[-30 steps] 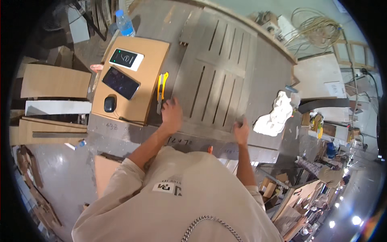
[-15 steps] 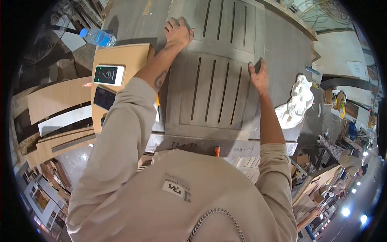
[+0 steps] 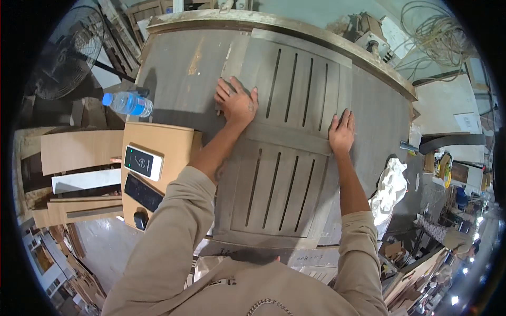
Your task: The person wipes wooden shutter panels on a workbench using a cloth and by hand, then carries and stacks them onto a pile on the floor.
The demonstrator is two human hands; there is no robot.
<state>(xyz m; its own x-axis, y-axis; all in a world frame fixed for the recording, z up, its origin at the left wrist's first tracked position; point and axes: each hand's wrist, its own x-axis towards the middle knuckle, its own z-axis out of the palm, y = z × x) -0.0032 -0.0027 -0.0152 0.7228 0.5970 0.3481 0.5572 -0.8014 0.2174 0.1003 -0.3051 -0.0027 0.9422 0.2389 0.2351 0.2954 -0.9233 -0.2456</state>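
A grey-brown wooden door panel (image 3: 287, 136) with two rows of long slots lies flat on the worktable. My left hand (image 3: 238, 102) rests at its left edge, fingers spread and stretched away from me. A small thing peeks out under that hand's outer side, too hidden to name. On the opposite edge lies my right hand (image 3: 342, 132), its fingers extended along the panel's side beside the crossbar. Neither hand holds a loose object.
At the left, a cardboard box (image 3: 174, 138) carries a white device (image 3: 143, 163), a dark phone (image 3: 143, 192) and a small black case (image 3: 140, 220). Behind it lies a water bottle (image 3: 128, 103). Crumpled white wrapping (image 3: 391, 189) sits right. A raised wooden rail (image 3: 263, 21) borders the table's far side.
The view has tilted up, bringing the table's far rail into sight. My right hand has slid a little farther along the panel's edge, fingers straighter. My left hand stays near the same spot.
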